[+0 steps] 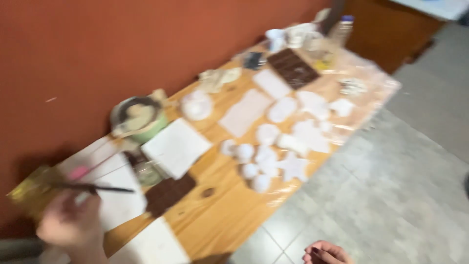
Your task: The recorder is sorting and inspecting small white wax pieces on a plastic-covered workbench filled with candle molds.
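My left hand gripped a thin dark brush above white paper at the wooden tabletop's near end. Right hand hung loosely curled, empty, over the tiled floor. Frame blurred.

The wall is a flat rust orange. The tabletop is honey-coloured wood with a dark knot. White moulded shapes cluster on it, beside a white square slab. Two moulds are dark brown, one near and one gridded farther off. A bowl is pale green. The floor is mottled grey tile with light joints.
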